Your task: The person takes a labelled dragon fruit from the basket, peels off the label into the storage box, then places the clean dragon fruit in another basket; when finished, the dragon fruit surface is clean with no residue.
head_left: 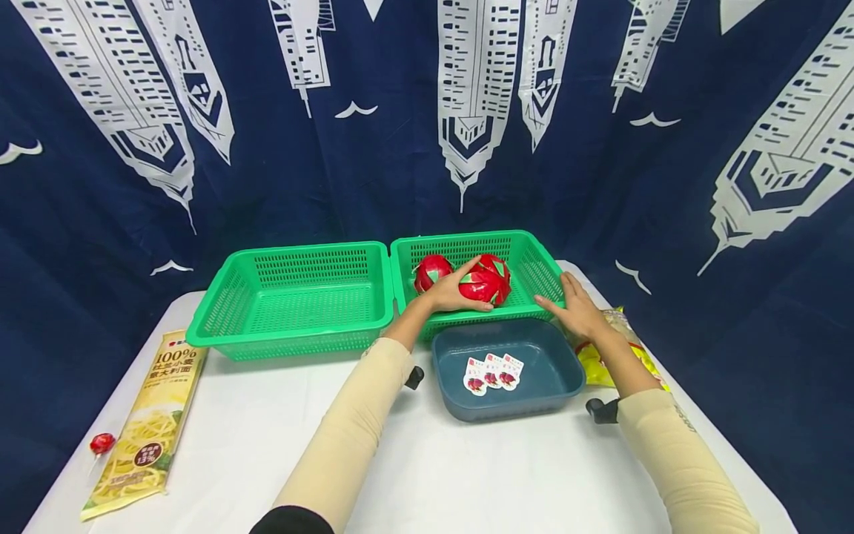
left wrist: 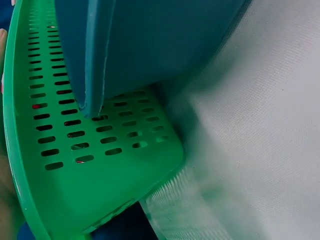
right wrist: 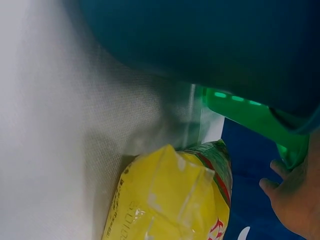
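Note:
My left hand (head_left: 457,291) reaches over the front rim of the right-hand green basket (head_left: 543,263). Its thumb and fingers are spread against the larger red dragon fruit (head_left: 490,282), while a smaller dragon fruit (head_left: 432,271) lies just beyond that hand. At the basket's front right corner, my right hand (head_left: 579,308) holds the rim, thumb over the inner side and fingers outside. In the right wrist view, its fingers (right wrist: 270,186) show past the basket corner. A blue-grey tub (head_left: 460,404) with several dragon fruit cards (head_left: 492,372) stands directly in front of the basket.
Another green basket (head_left: 313,300) sits alongside on the left. A yellow pasta packet (head_left: 147,423) and a red lollipop (head_left: 102,443) lie at the table's left. Beneath my right forearm is a yellow bag (head_left: 597,365). A dark blue curtain (head_left: 394,170) hangs behind the table.

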The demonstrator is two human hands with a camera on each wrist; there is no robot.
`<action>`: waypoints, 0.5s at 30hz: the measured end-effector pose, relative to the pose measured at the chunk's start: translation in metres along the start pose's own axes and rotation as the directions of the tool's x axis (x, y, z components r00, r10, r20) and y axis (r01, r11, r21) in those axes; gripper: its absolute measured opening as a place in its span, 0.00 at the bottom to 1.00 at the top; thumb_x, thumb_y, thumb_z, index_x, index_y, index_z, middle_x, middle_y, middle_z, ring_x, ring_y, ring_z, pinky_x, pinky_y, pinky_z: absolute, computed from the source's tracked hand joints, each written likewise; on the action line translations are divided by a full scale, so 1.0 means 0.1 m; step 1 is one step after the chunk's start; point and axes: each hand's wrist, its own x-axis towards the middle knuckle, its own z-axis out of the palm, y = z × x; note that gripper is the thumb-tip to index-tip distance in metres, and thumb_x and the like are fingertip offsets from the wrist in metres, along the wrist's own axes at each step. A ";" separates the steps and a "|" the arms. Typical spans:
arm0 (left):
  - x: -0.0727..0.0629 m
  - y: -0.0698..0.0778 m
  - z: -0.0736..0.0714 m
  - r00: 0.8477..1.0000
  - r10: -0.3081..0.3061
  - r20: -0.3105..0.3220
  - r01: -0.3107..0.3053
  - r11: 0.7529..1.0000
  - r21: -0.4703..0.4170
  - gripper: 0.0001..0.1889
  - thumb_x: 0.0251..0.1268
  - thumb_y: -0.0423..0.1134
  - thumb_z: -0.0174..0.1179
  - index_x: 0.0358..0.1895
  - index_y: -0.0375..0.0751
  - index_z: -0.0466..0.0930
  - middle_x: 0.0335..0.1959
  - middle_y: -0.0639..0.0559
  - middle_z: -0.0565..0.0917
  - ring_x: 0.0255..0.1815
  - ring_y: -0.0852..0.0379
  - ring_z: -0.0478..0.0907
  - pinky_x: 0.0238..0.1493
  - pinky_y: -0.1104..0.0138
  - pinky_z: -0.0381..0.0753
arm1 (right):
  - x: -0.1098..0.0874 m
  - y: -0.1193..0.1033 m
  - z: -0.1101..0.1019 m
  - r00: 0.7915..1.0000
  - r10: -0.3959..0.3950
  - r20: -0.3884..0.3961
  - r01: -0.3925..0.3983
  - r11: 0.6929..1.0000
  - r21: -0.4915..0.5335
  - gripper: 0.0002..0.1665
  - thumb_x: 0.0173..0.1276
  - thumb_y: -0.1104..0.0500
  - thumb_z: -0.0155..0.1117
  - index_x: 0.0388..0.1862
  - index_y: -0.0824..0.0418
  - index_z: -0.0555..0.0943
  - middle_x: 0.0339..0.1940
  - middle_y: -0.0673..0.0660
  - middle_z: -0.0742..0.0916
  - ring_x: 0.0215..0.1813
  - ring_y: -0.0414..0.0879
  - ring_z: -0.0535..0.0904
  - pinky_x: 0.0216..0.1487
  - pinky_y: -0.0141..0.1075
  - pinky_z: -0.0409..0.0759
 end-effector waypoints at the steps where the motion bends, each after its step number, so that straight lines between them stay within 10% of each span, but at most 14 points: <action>1: 0.00 -0.01 -0.01 1.000 0.001 -0.003 -0.001 1.000 -0.003 0.55 0.40 0.59 0.71 0.72 0.70 0.42 0.69 0.52 0.60 0.64 0.50 0.61 0.55 0.56 0.71 | 0.01 0.00 0.00 1.000 -0.001 -0.001 0.001 1.000 0.001 0.55 0.66 0.33 0.45 0.72 0.71 0.40 0.72 0.71 0.46 0.71 0.66 0.43 0.64 0.61 0.48; 15: -0.15 0.02 -0.23 0.997 0.062 -0.040 -0.058 0.995 0.085 0.50 0.49 0.57 0.67 0.73 0.61 0.44 0.66 0.48 0.64 0.63 0.51 0.64 0.58 0.57 0.68 | 0.03 -0.01 -0.03 1.000 -0.026 -0.001 0.026 0.998 -0.056 0.55 0.67 0.33 0.43 0.71 0.74 0.42 0.70 0.74 0.48 0.70 0.69 0.44 0.65 0.61 0.41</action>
